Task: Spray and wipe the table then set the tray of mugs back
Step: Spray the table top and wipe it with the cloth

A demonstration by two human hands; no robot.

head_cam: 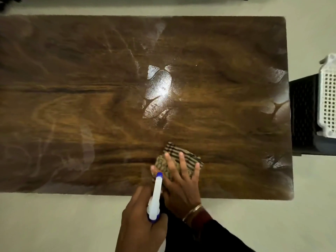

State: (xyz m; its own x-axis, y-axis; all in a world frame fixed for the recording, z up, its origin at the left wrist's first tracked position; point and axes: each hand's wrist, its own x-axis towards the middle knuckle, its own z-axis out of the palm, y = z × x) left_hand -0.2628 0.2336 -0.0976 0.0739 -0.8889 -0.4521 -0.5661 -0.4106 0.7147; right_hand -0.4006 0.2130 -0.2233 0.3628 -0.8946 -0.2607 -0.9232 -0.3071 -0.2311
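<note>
A dark wood-grain table (91, 106) fills the view, streaked with wet smears and a bright glare patch near its middle. My right hand (181, 186) lies flat with fingers spread on a folded striped cloth (179, 153) close to the table's near edge. My left hand (140, 220) is below that edge and grips a white spray bottle with a blue nozzle (156, 195), its tip pointing toward the cloth. A white perforated tray (328, 99) shows at the right frame edge; I see no mugs in view.
The white tray rests on a dark stand (303, 115) just past the table's right end. Pale floor (54, 224) surrounds the table. A bracelet sits on my right wrist.
</note>
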